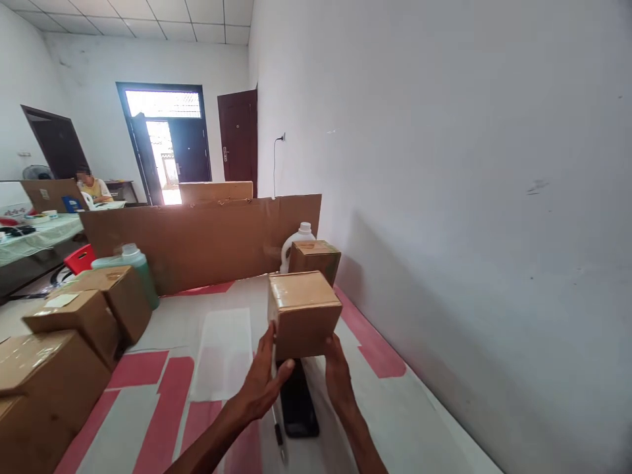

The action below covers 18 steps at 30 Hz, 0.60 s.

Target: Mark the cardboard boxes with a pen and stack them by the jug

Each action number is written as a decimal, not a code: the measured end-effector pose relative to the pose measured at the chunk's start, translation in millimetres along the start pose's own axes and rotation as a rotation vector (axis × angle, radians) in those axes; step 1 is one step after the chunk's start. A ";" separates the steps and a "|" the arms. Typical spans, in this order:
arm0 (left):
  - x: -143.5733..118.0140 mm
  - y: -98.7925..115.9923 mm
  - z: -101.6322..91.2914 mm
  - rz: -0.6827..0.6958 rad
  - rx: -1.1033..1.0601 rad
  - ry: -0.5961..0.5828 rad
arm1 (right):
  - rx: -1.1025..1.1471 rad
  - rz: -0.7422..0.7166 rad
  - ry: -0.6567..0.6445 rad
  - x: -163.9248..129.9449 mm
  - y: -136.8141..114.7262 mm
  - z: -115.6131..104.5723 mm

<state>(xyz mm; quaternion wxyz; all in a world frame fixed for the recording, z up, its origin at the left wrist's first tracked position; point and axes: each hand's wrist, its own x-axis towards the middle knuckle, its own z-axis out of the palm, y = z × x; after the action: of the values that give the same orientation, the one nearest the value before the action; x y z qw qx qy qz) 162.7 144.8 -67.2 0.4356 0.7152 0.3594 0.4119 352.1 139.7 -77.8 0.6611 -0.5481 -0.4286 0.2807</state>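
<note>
A small brown cardboard box (307,329) with clear tape across its top is held between my two hands over the table. My left hand (264,375) grips its left side, the thumb lying near the lower front edge. On the right side, my right hand (338,368) presses against the lower corner, its fingers partly hidden behind the box. Below the box lies a black phone (299,405) on the table. A pen (278,434) with a dark grip lies just left of the phone.
Several cardboard boxes (74,322) line the left side, near a jug of green liquid (143,276). Another box (316,257) and a white jug (305,230) stand at the back right before a cardboard panel (212,243). A wall (469,230) borders the right. A person (96,187) sits far left.
</note>
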 end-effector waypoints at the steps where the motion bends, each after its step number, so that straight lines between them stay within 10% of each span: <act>1: 23.2 -5.9 16.2 0.004 -0.011 -0.053 | -0.035 0.026 0.027 19.1 8.8 -16.0; 8: 132.3 -42.7 89.0 -0.083 0.028 -0.176 | -0.124 0.133 0.122 121.8 65.8 -68.8; 18: 182.5 -65.7 91.9 -0.102 0.074 -0.183 | -0.190 0.077 0.108 172.3 84.4 -60.1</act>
<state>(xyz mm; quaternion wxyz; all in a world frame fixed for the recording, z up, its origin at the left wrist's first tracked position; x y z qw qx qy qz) 308.9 297.8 -103.0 0.4604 0.7461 0.3691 0.3086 494.8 276.0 -116.5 0.6171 -0.6388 -0.3956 0.2339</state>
